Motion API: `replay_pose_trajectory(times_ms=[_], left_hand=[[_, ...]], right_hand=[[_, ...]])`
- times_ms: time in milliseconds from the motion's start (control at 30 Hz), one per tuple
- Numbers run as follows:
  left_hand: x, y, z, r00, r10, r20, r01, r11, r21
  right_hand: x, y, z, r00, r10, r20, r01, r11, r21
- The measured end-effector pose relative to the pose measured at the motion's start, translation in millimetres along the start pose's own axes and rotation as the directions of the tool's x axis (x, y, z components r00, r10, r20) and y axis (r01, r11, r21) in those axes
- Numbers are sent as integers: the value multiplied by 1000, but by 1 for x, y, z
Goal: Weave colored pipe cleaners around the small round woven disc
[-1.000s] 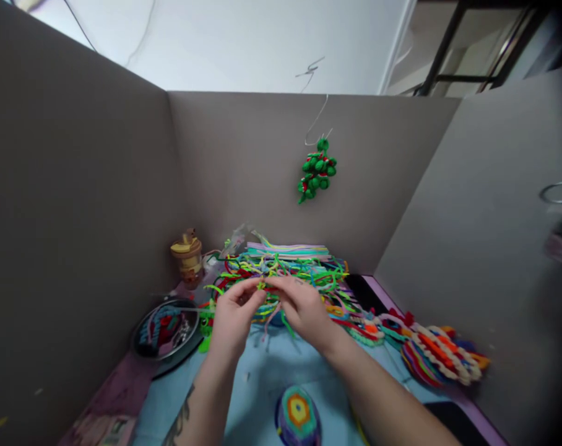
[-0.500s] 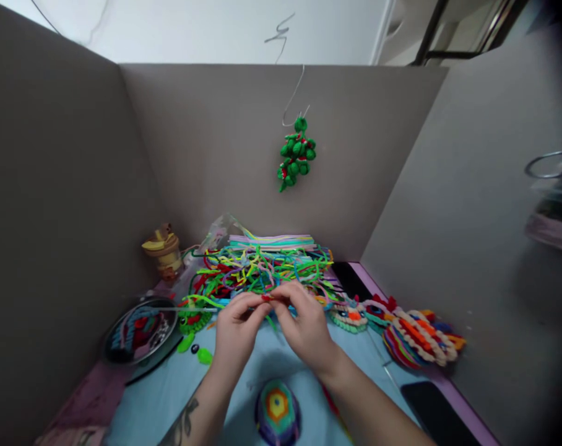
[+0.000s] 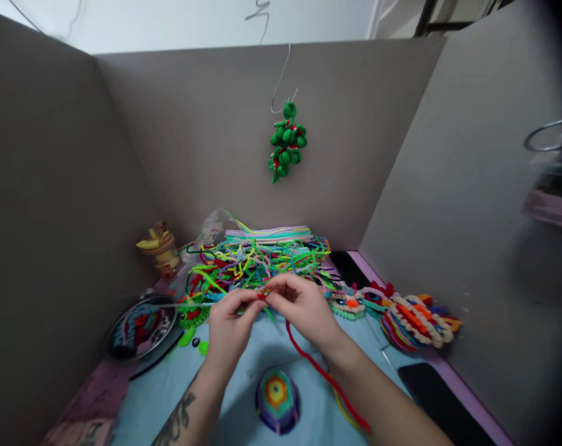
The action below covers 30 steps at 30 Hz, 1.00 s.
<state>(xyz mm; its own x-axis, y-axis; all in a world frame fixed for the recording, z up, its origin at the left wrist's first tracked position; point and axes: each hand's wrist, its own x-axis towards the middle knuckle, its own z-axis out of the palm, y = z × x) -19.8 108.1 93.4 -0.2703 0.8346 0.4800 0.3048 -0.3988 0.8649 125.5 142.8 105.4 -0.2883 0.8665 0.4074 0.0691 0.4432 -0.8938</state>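
My left hand [image 3: 232, 328] and my right hand [image 3: 304, 313] meet over the middle of the blue cloth, fingertips pinched together. Between them shows a small bit of red pipe cleaner [image 3: 261, 296]; most of it is hidden by the fingers. From beneath my right hand, a long red fuzzy strand [image 3: 309, 358] runs down to the lower right, with a yellow strand beside it. Whether it joins the bit in my fingertips, I cannot tell. Below the hands lies an oval piece [image 3: 276, 399] with purple, teal, orange and yellow rings.
Tangled pipe cleaners [image 3: 257, 260] lie behind my hands. A round tin [image 3: 142, 328] stands left; colourful finished pieces [image 3: 415, 322] and a dark phone [image 3: 443, 396] lie right. A green ornament [image 3: 288, 142] hangs on the back panel. Green bits [image 3: 187, 336] lie near my left wrist.
The view has shifted slightly. My hands stay pinched together, the right fingers a little higher and more bent. More of the red strand now shows below my right hand.
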Motion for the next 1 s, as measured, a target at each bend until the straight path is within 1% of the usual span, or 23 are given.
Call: replay_pose_trajectory(times_ms=[100,200,300,400,467,533,567,600,667,700,733,767,800,833,867,900,933,967,1000], left_hand=[[0,0,-1,999,-44,4,44,999,-2],[0,-2,-2,997,-74,16,74,997,-6],[1,-3,-2,993,-93,75,95,995,-27],[2,0,-1,983,-132,123,142,987,-73],[2,3,0,976,-166,140,180,979,-91],[2,3,1,960,-226,163,245,963,-112],[3,1,0,943,-279,184,305,944,-129],[4,0,-1,913,-346,218,382,912,-152],[6,-5,-2,821,-477,313,545,818,-183],[7,-6,-3,779,-518,353,600,780,-178],[8,-8,-4,761,-532,371,618,769,-163],[9,-9,-5,780,-514,357,589,796,-141],[9,-9,-6,833,-460,308,511,853,-106],[10,-9,-7,899,-364,243,386,921,-48],[10,-9,-8,956,-228,187,226,974,31],[10,-10,-9,985,-70,158,51,991,121],[9,-11,-10,983,80,164,-114,972,207],[9,-12,-11,960,202,195,-252,927,278],[9,-13,-12,928,288,236,-356,874,332]], right_hand=[[1,2,-2,999,8,35,-8,1000,7],[1,-1,-4,998,-38,46,41,997,-60],[1,-5,-5,989,-137,47,143,976,-162],[0,-5,-6,970,-237,47,242,944,-226],[-1,-2,-6,950,-305,72,313,913,-262],[-2,2,-7,911,-393,126,412,851,-327],[-2,4,-7,881,-442,172,473,799,-370],[-2,7,-8,844,-487,225,535,737,-413],[-1,12,-7,774,-540,330,631,616,-471],[-1,14,-7,756,-548,359,653,586,-481],[0,16,-6,760,-542,358,648,590,-482],[1,18,-4,788,-524,324,614,627,-478],[3,19,-3,830,-488,269,555,686,-470],[4,20,-2,877,-437,201,478,752,-454],[5,20,-1,918,-373,136,394,812,-430],[6,20,0,949,-303,87,312,861,-403],[7,19,0,970,-237,57,241,895,-376],[8,18,0,982,-181,46,185,918,-351],[8,16,0,990,-133,48,141,935,-326]])
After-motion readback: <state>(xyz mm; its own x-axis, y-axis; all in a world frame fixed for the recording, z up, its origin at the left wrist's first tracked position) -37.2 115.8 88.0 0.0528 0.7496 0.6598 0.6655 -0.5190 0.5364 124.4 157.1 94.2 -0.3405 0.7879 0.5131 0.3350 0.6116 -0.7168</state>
